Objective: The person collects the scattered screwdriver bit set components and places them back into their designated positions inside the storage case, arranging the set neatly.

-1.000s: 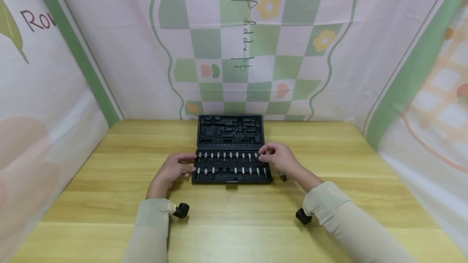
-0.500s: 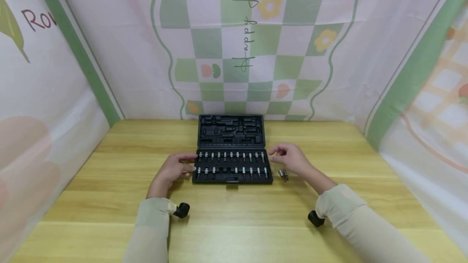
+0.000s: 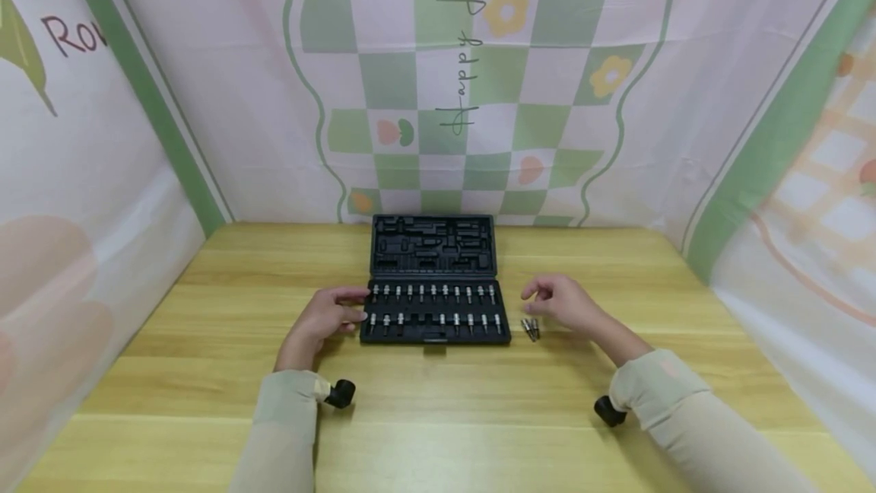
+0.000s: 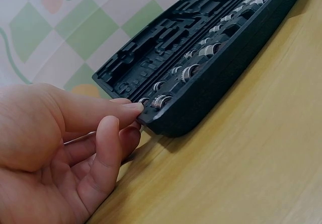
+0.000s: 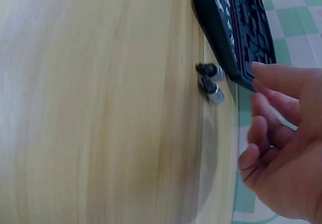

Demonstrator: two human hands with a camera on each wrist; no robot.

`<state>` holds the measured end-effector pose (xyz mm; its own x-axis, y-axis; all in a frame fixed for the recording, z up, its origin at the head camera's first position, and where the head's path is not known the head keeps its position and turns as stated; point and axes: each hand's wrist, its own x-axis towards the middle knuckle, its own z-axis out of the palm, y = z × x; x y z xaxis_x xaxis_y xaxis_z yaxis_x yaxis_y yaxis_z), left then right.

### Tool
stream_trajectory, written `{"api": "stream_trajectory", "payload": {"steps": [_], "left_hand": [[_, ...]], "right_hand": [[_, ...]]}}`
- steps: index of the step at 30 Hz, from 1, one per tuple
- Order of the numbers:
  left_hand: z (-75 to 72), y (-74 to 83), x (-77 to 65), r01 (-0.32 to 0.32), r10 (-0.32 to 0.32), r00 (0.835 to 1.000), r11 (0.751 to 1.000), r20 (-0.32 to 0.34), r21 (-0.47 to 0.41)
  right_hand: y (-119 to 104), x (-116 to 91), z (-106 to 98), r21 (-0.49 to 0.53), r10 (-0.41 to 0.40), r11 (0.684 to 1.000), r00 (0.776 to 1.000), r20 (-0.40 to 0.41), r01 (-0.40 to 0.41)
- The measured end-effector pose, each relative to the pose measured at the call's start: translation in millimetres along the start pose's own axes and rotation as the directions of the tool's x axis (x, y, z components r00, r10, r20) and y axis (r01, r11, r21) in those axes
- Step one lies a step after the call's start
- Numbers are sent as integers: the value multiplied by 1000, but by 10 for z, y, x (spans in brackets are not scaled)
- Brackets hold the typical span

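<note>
My left hand (image 3: 327,317) rests at the left end of an open black case (image 3: 433,335), thumb and forefinger touching its edge. In the left wrist view, the thumb lies against the case's corner while the other fingers bend loosely below. Two rows of silver bit sockets (image 3: 456,320) fill much of the case's lower half, with a gap in the front row. My right hand (image 3: 564,303) hovers right of the case, fingers loosely bent and holding nothing. Just below its fingertips, two loose bit sockets (image 5: 211,83) with dark tips lie side by side on the table.
The case's raised lid (image 3: 433,246) has moulded recesses and stands close to the patterned cloth (image 3: 438,82) behind the table. More cloth hangs at both sides. Wooden tabletop (image 3: 438,424) stretches in front of the case and to either side.
My right hand has drawn back to the right, from the case's back row to above the loose bit sockets, uncovering the row's right end. The left hand has stayed put.
</note>
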<state>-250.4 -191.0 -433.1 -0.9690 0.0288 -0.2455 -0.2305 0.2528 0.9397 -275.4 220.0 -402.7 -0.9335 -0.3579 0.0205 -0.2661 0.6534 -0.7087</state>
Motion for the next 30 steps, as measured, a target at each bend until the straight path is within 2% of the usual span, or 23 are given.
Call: {"api": "stream_trajectory", "payload": {"steps": [3, 9, 13, 23, 30], "left_hand": [[-2, -2, -3, -3, 3, 1000, 1000, 1, 3], [-5, -18, 4, -8, 8, 1000, 1000, -2, 1], [-9, -26, 1, -12, 12, 1000, 1000, 0, 5], [-5, -17, -5, -16, 16, 1000, 1000, 6, 7], [-4, -14, 10, -22, 22, 1000, 1000, 11, 2]], "right_hand": [[33, -23, -38, -2, -7, 1000, 999, 46, 7], [55, -60, -88, 37, 37, 998, 990, 135, -42], [63, -80, -88, 43, 57, 997, 985, 162, -65], [100, -98, -56, 29, 72, 997, 985, 156, -77], [126, -91, -34, -23, 109, 994, 987, 115, -107]]}}
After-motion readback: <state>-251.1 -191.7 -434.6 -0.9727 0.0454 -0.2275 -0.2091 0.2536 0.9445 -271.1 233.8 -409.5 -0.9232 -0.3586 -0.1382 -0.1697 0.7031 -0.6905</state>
